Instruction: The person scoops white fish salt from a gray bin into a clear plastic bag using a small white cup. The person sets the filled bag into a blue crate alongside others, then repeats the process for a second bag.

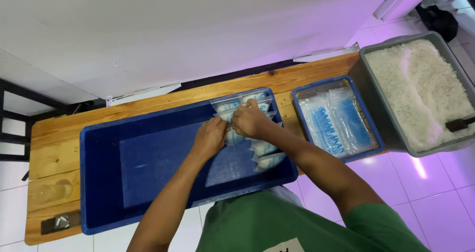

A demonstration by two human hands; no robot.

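Note:
A big blue plastic crate lies on a wooden table. Along its right end stands a row of filled clear packets with blue print. My left hand and my right hand meet over the middle of that row, fingers closed on one packet between them. Both forearms reach in from the bottom of the view, above my green shirt.
A small blue basket with empty printed bags sits right of the crate. Further right a grey tub holds white grains and a dark scoop handle. A white wall runs behind the table; white floor tiles lie below.

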